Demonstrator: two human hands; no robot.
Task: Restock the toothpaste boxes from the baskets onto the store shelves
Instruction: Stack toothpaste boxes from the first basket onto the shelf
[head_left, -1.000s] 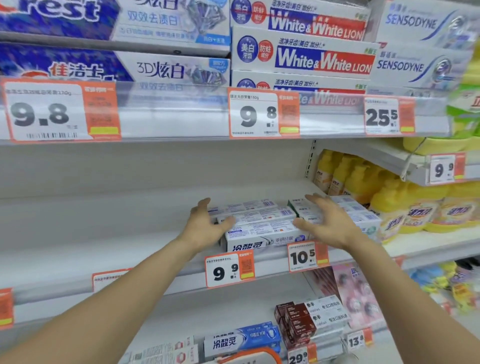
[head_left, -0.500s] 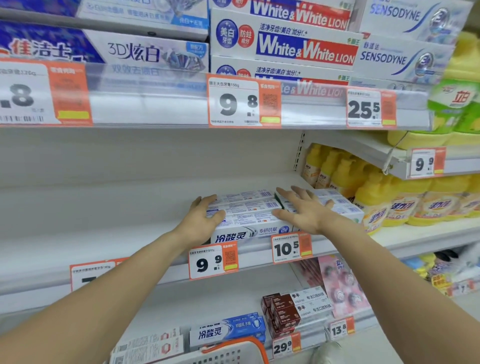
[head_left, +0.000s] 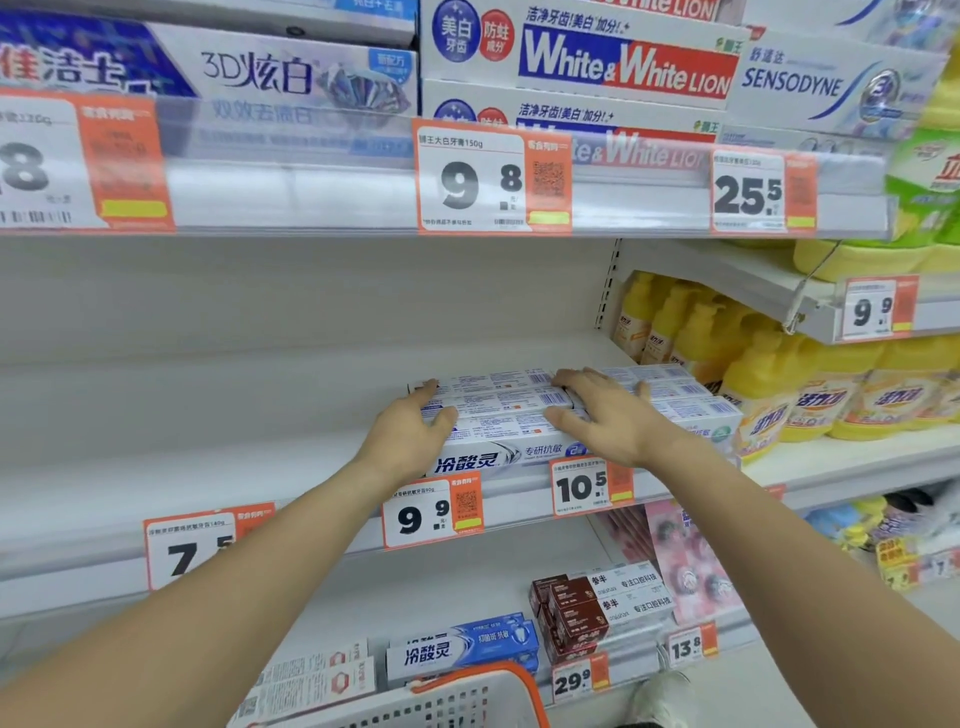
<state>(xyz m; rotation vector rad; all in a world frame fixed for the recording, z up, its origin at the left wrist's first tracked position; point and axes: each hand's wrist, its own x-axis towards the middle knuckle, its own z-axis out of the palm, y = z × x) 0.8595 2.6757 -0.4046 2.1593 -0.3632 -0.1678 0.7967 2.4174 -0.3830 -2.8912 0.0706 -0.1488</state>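
Observation:
A row of white and blue toothpaste boxes (head_left: 498, 415) lies flat on the middle shelf (head_left: 208, 467), above the 9.9 price tag. My left hand (head_left: 410, 436) rests against the left end of the row, thumb on top of the front box. My right hand (head_left: 602, 410) lies flat on the right part of the row with its fingers straight. Further white toothpaste boxes (head_left: 680, 400) lie just right of that hand. A white basket with an orange handle (head_left: 467, 696) shows at the bottom edge.
The upper shelf (head_left: 311, 197) holds stacked toothpaste boxes close overhead. Yellow detergent bottles (head_left: 769, 384) stand to the right. The lower shelf carries blue boxes (head_left: 467, 649) and brown boxes (head_left: 576, 613). The left part of the middle shelf is bare.
Both hands came down from hovering over the boxes to resting on them, left at the row's left end, right flat on top. The view shifted closer.

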